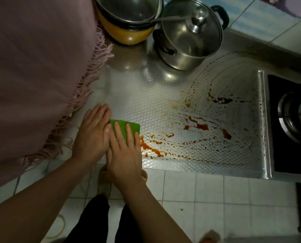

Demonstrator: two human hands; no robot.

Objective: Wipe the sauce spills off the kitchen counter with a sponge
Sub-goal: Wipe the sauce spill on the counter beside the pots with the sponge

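Observation:
A green sponge (126,126) lies flat on the shiny embossed metal counter (137,95) near its front edge. My right hand (126,151) presses down on the sponge with flat fingers. My left hand (93,134) lies beside it on the left, palm down, its thumb side touching the sponge's left end. Orange-brown sauce spills (198,126) spread to the right of the sponge, with a thick streak (151,149) right by my right fingers. Thin smeared arcs (221,81) reach toward the back.
A steel pot with a glass lid (190,35) and a yellow pot (126,32) stand at the back. A black gas stove (293,120) borders the counter on the right. A pink fringed cloth (35,76) hangs over the left. White floor tiles (207,199) lie below.

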